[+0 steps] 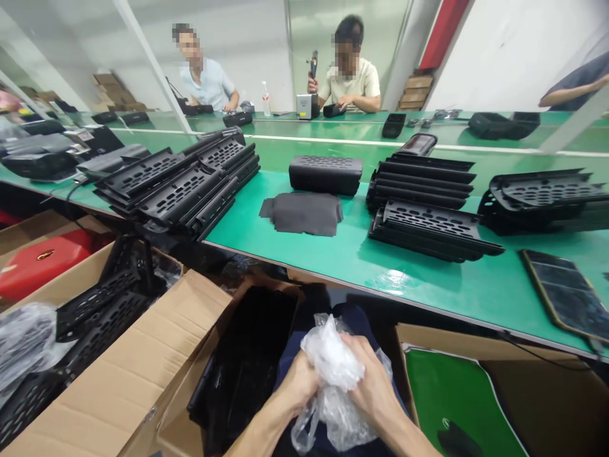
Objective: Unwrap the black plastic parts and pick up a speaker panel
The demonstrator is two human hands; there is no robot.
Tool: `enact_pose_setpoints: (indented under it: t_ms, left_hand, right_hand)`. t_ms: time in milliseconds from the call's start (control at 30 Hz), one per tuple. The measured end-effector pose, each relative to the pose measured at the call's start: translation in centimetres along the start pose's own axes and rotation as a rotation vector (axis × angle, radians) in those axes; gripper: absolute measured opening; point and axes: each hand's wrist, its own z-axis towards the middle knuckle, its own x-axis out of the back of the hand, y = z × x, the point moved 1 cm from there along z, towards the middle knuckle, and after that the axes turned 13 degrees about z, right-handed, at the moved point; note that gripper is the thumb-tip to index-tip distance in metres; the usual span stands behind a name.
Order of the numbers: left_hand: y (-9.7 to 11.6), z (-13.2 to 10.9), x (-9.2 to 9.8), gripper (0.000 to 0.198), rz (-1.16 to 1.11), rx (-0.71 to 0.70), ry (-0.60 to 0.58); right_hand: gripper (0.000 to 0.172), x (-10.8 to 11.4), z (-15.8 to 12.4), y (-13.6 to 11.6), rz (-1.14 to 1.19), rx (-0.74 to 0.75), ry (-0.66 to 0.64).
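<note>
- My left hand (301,381) and right hand (375,388) both grip a crumpled clear bag (333,365), fingers curled into the film.
- The bag hangs over my lap, below the table (361,266) edge, with a box (143,368) to its left.
- The film looks thin, I judge: the 2 hands should gather evenly and squeeze gently to avoid tearing it.
- Black grilles (428,228) lie stacked on the table.

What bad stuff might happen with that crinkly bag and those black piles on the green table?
1. The left hand and right hand are both scrunching the thin plastic bag, so it might rip.
2. The slanting stack of black grilles sits right at the edge of the green table. A bump might tip pieces down toward the cardboard box.
</note>
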Motion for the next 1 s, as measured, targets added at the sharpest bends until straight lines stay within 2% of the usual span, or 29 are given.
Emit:
enact_pose_setpoints:
  t_ms: [100, 167, 233, 333, 433, 533, 633, 700, 767, 800, 867, 900, 933, 967, 1000]
  left_hand:
    - [0.9, -1.5, 3.1, 0.055, 0.097, 0.067, -0.096]
    - [1.2, -2.2, 5.0, 0.051, 0.144, 0.103, -0.109]
    - [1.1, -2.2, 6.6, 0.039, 0.353, 0.062, -0.005]
    - [0.9, -0.7, 7.9, 0.023, 0.698, -0.072, 0.256]
    - [0.8, 1.3, 8.4, 0.027, 0.741, -0.129, 0.417]
    - [1.5, 1.9, 8.1, 0.032, 0.734, -0.139, 0.508]
    - [2.4, -0.1, 6.4, 0.035, 0.750, -0.249, 0.569]
    - [2.3, -2.2, 4.4, 0.035, 0.794, -0.395, 0.487]
    - [1.4, -4.1, 2.1, 0.036, 0.822, -0.495, 0.319]
    - [0.7, -4.7, 1.2, 0.034, 0.810, -0.489, 0.254]
    - [-0.6, -5.0, 0.2, 0.023, 0.759, -0.371, 0.235]
    - [-1.1, -4.8, 0.1, 0.027, 0.750, -0.301, 0.259]
    - [-1.5, -4.4, 0.2, 0.043, 0.766, -0.243, 0.279]
    - [-1.7, -3.7, 0.6, 0.059, 0.805, -0.203, 0.287]
    - [-1.7, -3.0, 1.1, 0.066, 0.854, -0.178, 0.294]
  right_hand:
    - [0.047, -1.0, -0.2, 0.8, -0.055, -0.054, 0.048]
    - [0.044, -1.4, -0.6, 1.4, -0.095, -0.056, 0.053]
    - [0.045, -1.8, -1.0, 1.9, -0.125, -0.013, 0.024]
    - [0.056, -2.2, -1.1, 2.8, -0.152, 0.092, -0.060]
    - [0.069, -2.0, -1.1, 3.4, -0.171, 0.195, -0.165]
    - [0.075, -1.8, -0.9, 3.4, -0.209, 0.227, -0.263]
    - [0.081, -2.2, 0.2, 3.3, -0.277, 0.125, -0.266]
    - [0.075, -2.7, 1.7, 3.2, -0.315, 0.007, -0.216]
    - [0.054, -3.4, 3.3, 3.2, -0.329, -0.109, -0.163]
    - [0.042, -3.8, 4.0, 3.3, -0.323, -0.159, -0.138]
    - [0.024, -4.5, 5.2, 3.5, -0.285, -0.248, -0.096]
    - [0.020, -4.7, 5.5, 3.7, -0.252, -0.284, -0.079]
    - [0.018, -4.7, 5.7, 3.8, -0.210, -0.311, -0.065]
    - [0.019, -4.4, 5.6, 3.9, -0.161, -0.326, -0.058]
    - [0.024, -4.0, 5.4, 3.8, -0.103, -0.332, -0.060]
